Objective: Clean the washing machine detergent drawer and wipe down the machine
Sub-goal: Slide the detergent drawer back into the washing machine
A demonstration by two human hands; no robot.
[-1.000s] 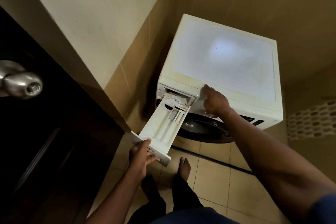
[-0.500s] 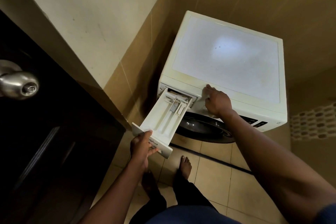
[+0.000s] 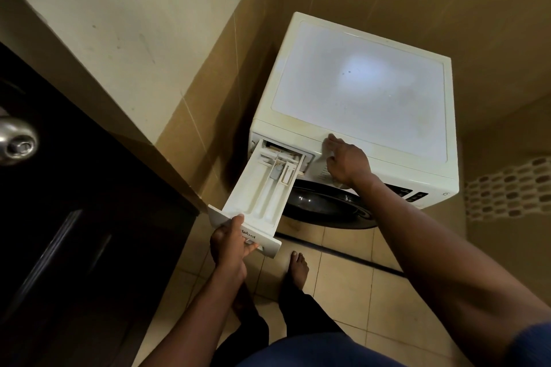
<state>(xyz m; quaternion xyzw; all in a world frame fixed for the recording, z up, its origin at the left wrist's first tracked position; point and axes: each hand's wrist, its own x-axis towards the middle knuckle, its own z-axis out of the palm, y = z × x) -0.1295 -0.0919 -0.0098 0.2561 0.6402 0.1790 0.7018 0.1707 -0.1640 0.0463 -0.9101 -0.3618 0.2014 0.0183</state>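
The left hand (image 3: pixel 231 243) is holding the front of the detergent drawer (image 3: pixel 262 194) in a curled grip, far out of the washing machine (image 3: pixel 357 83). The right hand (image 3: pixel 347 162) is bracing the machine, seemingly grasping nothing. Removal is likely needing a steady pull.

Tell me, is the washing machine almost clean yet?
Not nearly. Done: the white plastic detergent drawer is pulled far out of the white boxy washing machine. In hand: the left hand grips the drawer's front while the right hand presses on the machine's front. Left: lifting the drawer free, washing it, and wiping the machine; no cloth shows.
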